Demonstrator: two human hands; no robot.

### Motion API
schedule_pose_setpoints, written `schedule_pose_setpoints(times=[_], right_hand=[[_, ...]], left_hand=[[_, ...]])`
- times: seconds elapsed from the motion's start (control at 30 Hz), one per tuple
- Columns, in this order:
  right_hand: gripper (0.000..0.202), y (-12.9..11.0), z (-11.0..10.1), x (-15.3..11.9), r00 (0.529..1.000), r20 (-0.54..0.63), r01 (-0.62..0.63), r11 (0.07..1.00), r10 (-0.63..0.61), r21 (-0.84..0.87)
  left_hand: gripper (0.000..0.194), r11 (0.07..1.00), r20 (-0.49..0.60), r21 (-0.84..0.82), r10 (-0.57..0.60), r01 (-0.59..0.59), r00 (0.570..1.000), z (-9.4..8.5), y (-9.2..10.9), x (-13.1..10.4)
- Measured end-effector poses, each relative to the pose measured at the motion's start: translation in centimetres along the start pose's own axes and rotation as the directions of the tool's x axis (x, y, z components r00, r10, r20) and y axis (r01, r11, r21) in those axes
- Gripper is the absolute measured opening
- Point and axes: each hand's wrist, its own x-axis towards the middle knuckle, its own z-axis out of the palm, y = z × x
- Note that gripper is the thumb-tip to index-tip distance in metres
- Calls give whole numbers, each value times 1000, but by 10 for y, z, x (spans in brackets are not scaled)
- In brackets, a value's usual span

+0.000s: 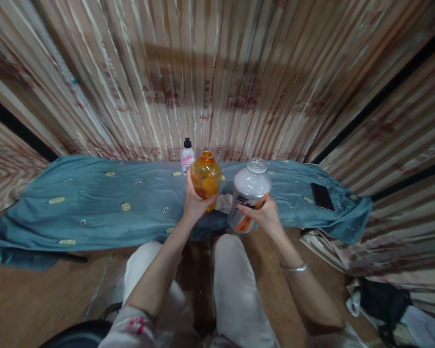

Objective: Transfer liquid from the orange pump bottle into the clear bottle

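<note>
Above the cloth-covered bench (101,208), my left hand (197,197) curves part-open around an orange bottle (206,180); my right hand (263,211) wraps a clear, labelled bottle (252,191), thumb across its front. Both bottles are uncapped, side by side, apart.

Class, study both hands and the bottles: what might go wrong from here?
The orange bottle and the clear bottle have open mouths, so any contents might spill if tipped. Each is held by a single hand, the left and the right, so either could slip. The orange one might also knock over the small black-capped bottle close by.
</note>
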Motion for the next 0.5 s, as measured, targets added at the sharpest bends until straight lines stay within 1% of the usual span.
schedule_pose_setpoints(times=[0.07, 0.17, 0.3, 0.4, 0.5], right_hand=[[58, 7, -9, 0, 1000, -2, -20, 999, 20, -49], [58, 17, -19, 2, 999, 23, -39, 991, 42, -130], [59, 27, -26, 6, 998, 60, -17, 985, 27, -169], [58, 31, -28, 11, 995, 93, -20, 979, 40, -204], [57, 32, -32, 17, 991, 120, -27, 968, 59, -248]], left_hand=[[113, 1000, 37, -10, -1, 2, 999, 11, -5, 3], [112, 999, 74, -19, -26, 28, 997, 22, -11, 4], [112, 999, 102, -14, -49, 51, 994, 32, -17, 3], [112, 1000, 127, 3, -27, 27, 992, 39, -23, 2], [114, 1000, 123, 14, -23, 22, 992, 45, -30, 0]])
